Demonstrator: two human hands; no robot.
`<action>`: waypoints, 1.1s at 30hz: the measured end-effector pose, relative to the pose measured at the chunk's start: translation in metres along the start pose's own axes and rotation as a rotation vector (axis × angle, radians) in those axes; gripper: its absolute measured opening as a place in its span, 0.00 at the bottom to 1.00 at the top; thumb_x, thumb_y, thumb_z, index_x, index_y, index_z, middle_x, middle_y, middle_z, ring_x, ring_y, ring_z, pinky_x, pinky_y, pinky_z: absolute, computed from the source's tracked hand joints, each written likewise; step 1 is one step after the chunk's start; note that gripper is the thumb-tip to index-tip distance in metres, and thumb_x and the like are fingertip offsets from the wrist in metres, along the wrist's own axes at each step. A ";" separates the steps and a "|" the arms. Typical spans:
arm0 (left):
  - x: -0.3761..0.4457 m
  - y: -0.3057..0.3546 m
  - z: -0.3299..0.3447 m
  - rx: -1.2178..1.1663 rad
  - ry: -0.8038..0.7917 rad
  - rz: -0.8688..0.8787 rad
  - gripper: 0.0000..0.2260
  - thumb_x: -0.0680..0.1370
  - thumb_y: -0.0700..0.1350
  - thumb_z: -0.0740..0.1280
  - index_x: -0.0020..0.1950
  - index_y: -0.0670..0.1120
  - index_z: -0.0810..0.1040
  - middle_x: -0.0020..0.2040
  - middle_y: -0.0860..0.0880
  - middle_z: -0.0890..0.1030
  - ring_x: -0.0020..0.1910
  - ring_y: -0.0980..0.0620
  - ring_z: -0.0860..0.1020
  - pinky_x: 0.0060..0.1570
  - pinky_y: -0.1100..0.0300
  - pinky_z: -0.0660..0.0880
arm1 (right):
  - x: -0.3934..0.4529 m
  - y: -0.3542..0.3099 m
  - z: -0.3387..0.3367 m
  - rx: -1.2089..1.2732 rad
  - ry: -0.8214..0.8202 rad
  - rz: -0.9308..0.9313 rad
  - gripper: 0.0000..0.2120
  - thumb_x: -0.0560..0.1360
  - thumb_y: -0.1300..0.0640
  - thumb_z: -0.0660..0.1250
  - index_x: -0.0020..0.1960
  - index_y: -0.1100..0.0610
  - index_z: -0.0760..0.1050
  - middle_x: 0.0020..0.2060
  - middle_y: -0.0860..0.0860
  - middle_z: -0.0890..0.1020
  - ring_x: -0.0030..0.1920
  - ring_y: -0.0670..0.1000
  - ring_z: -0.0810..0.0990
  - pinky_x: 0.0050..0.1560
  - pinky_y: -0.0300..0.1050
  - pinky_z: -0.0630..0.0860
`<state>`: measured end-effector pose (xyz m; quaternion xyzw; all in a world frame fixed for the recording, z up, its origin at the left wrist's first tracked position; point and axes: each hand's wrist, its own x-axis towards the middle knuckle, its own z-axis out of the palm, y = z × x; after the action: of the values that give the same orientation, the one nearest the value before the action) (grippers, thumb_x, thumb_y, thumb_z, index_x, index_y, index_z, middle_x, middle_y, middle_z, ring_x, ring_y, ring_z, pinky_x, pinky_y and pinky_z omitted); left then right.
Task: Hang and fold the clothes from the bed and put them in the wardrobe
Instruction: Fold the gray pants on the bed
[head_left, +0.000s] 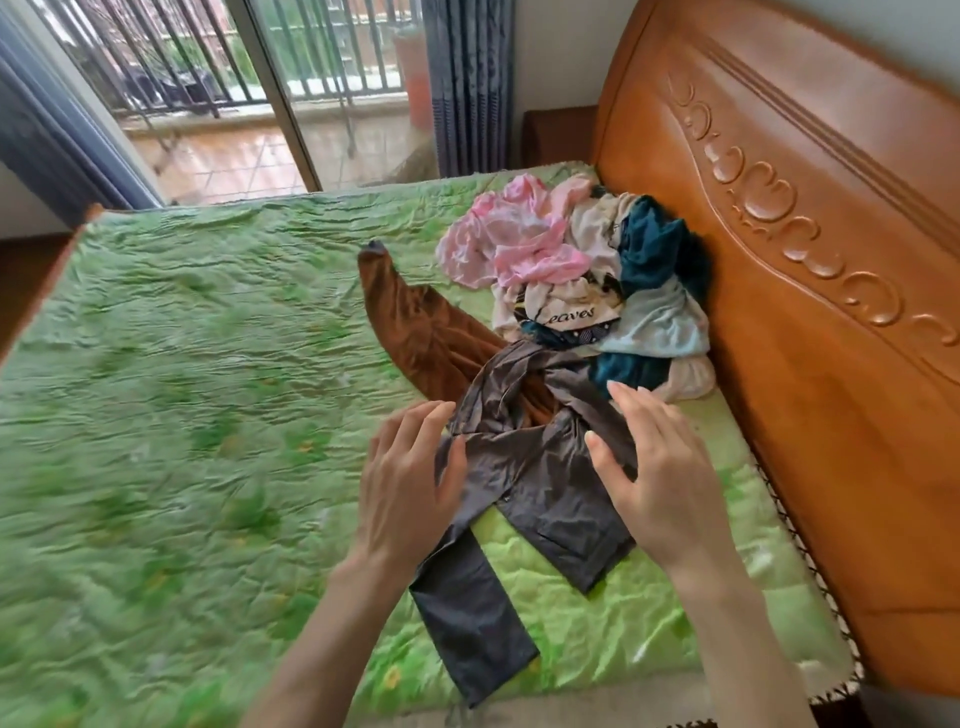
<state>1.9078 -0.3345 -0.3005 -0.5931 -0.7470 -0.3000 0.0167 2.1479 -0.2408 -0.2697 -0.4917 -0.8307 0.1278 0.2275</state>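
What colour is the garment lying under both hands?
Dark grey, slightly shiny garment; the head view shows it.

The green quilt (182, 389) lay bare over the whole left side of the bed, so a hand could slide there freely. On the right, the tall headboard (810, 291) stood like a wall. A pile of clothes (587, 280) sat tight against it. A brown garment (415, 322) and a grey garment (524, 478) spread out from the pile toward the near edge. Only a thin strip of quilt stayed open between the grey garment and the headboard.
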 end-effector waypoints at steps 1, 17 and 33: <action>0.000 -0.007 0.006 -0.009 -0.025 0.001 0.17 0.83 0.47 0.67 0.71 0.44 0.77 0.66 0.48 0.79 0.67 0.47 0.75 0.67 0.51 0.73 | 0.001 0.002 0.006 -0.006 -0.018 0.009 0.28 0.82 0.43 0.61 0.78 0.55 0.67 0.73 0.50 0.75 0.77 0.50 0.68 0.78 0.48 0.62; 0.006 -0.063 0.161 -0.106 -0.293 0.009 0.16 0.81 0.45 0.69 0.69 0.45 0.77 0.64 0.47 0.80 0.65 0.46 0.75 0.64 0.50 0.74 | -0.025 0.101 0.137 -0.030 -0.243 0.280 0.27 0.82 0.49 0.66 0.79 0.54 0.66 0.74 0.51 0.74 0.75 0.51 0.70 0.75 0.50 0.67; -0.046 -0.040 0.386 -0.164 -0.508 0.160 0.13 0.79 0.44 0.68 0.64 0.44 0.79 0.58 0.49 0.82 0.60 0.46 0.77 0.59 0.52 0.75 | -0.073 0.292 0.258 -0.086 -0.325 0.689 0.30 0.81 0.59 0.66 0.81 0.56 0.61 0.77 0.53 0.70 0.75 0.54 0.71 0.72 0.50 0.69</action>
<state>2.0131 -0.1987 -0.6511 -0.7058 -0.6512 -0.1988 -0.1956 2.2692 -0.1603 -0.6384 -0.7247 -0.6465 0.2380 0.0157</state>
